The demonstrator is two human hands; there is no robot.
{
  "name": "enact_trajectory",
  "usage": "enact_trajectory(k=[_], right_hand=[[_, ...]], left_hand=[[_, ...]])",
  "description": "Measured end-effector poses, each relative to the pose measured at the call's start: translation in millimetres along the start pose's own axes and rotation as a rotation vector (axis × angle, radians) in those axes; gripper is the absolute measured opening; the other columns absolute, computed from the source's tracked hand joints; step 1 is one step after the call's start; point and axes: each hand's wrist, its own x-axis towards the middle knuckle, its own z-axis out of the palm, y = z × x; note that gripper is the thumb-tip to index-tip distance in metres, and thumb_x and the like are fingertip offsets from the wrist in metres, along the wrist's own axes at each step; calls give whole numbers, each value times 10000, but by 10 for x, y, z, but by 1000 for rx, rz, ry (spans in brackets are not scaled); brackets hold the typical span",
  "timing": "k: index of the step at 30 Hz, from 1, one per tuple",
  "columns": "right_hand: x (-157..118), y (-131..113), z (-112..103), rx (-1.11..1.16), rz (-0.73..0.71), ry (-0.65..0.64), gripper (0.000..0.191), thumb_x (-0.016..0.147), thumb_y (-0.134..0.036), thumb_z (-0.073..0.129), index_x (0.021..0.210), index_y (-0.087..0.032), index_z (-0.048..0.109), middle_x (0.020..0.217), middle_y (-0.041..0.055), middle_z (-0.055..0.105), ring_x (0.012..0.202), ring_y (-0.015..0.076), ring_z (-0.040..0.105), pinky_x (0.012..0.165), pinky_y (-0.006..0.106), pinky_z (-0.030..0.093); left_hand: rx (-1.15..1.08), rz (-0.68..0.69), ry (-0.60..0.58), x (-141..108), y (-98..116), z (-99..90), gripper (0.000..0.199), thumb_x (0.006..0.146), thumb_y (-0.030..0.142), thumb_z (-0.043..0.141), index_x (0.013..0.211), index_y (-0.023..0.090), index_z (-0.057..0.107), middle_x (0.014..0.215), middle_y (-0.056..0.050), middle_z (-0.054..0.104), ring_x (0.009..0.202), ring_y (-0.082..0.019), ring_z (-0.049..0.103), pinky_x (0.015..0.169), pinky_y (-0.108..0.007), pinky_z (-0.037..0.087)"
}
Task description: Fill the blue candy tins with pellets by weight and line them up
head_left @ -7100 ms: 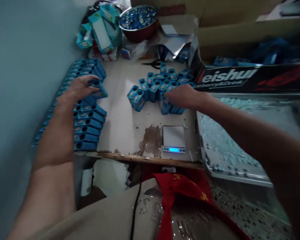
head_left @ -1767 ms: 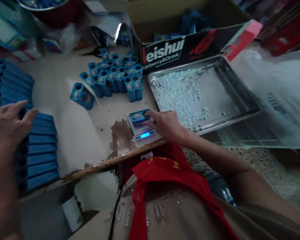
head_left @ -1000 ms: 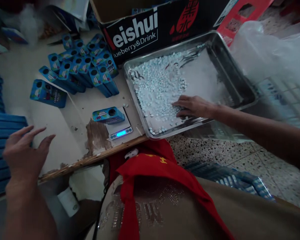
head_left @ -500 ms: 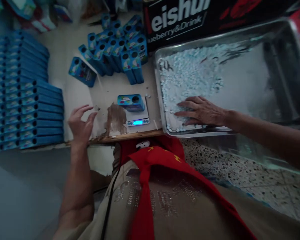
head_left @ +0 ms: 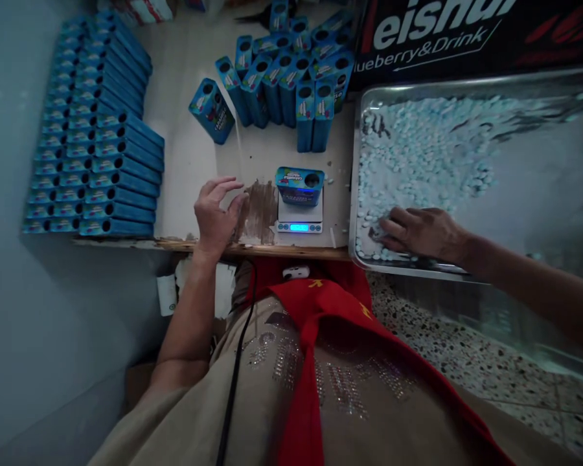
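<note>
My right hand (head_left: 420,234) is in the metal tray (head_left: 539,213), its fingers drawn together on small pale-blue candies (head_left: 418,149) near the front left corner; the palm hides how many are in its grasp. Over the table's front edge, my left hand (head_left: 217,210) has its thumb and forefinger apart, with nothing clearly visible between them. Between the two hands sits a small digital scale (head_left: 298,219) with a lit blue display. A blue candy box (head_left: 298,188) stands upright on it, a round dark hole in its top.
Stacked blue boxes (head_left: 121,175) fill the table's left end. Several upright boxes (head_left: 276,84) cluster at the back, with one lone box (head_left: 214,111) beside them. A black printed carton (head_left: 432,39) stands behind the tray. The wooden table edge (head_left: 272,251) runs along the front.
My right hand's fingers, spread flat over the candies before, have gathered together. My left hand keeps nearly the same pose. The whole view has shifted, so things appear farther right.
</note>
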Motion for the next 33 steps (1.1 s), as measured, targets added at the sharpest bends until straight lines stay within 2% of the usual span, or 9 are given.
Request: enact_trajectory(k=[6, 9, 12, 14, 16, 19, 25, 30, 33], right_hand=[[-16, -78, -24, 59, 118, 4, 333, 1010, -613, 462, 912, -356, 650, 1055, 168, 800, 1011, 407, 779, 946, 623, 627], [-24, -167, -60, 215, 217, 103, 252, 986, -560, 537, 859, -348, 585, 981, 155, 779, 1012, 422, 768, 960, 614, 585], [10, -214, -126, 765, 455, 253, 262, 930, -460, 698, 809, -326, 507, 783, 100, 665, 815, 315, 670, 774, 471, 514], [47, -202, -188, 1141, 559, 290, 316, 931, -419, 715, 808, -308, 445, 711, 33, 553, 620, 188, 477, 617, 375, 390], [88, -168, -250, 1344, 571, 293, 344, 949, -422, 692, 840, -294, 391, 703, -29, 472, 530, 110, 275, 531, 300, 286], [163, -133, -306, 1507, 554, 334, 351, 918, -395, 721, 895, -282, 389, 683, -83, 402, 499, 84, 161, 460, 219, 241], [337, -237, -264, 1838, 458, 510, 206, 839, -284, 731, 937, -270, 550, 746, -41, 542, 541, 103, 288, 468, 202, 286], [429, -330, -181, 1962, 487, 563, 213, 987, -327, 653, 841, -278, 507, 642, -82, 397, 540, 130, 132, 498, 265, 186], [476, -366, -135, 1950, 433, 616, 319, 979, -351, 657, 774, -287, 422, 663, -54, 432, 573, 146, 207, 538, 286, 238]], left_hand=[[-105, 53, -30, -37, 282, 102, 215, 1081, 383, 841, 1274, 290, 830, 1352, -63, 841, 1340, -314, 769, 1267, -518, 616], [-156, 78, -43, -52, 308, 182, 206, 1061, 310, 851, 1264, 280, 836, 1332, -62, 855, 1300, -303, 789, 1230, -504, 640], [-203, 68, -60, -67, 220, 219, 180, 1051, 285, 854, 1231, 286, 842, 1307, -60, 867, 1280, -302, 804, 1222, -508, 641], [-250, 70, -47, -69, 120, 215, 155, 1054, 308, 848, 1207, 280, 848, 1279, -64, 871, 1252, -301, 815, 1199, -499, 649], [-298, 77, -28, -54, 6, 202, 161, 1055, 345, 839, 1195, 268, 857, 1250, -72, 873, 1221, -302, 825, 1168, -485, 660], [-339, 56, -20, -3, -150, 187, 207, 1041, 394, 845, 1201, 265, 871, 1226, -78, 871, 1199, -312, 834, 1154, -479, 665], [-379, 21, -15, 60, -296, 199, 268, 1003, 461, 908, 1215, 299, 883, 1201, -68, 871, 1161, -316, 840, 1149, -503, 687], [-467, 9, -20, 69, -243, 283, 367, 967, 516, 961, 1238, 283, 883, 1195, -79, 867, 1143, -320, 844, 1134, -522, 698], [-513, 84, -42, 130, -127, 345, 441, 945, 525, 1000, 1281, 269, 872, 1240, -97, 853, 1199, -329, 835, 1156, -532, 695]])
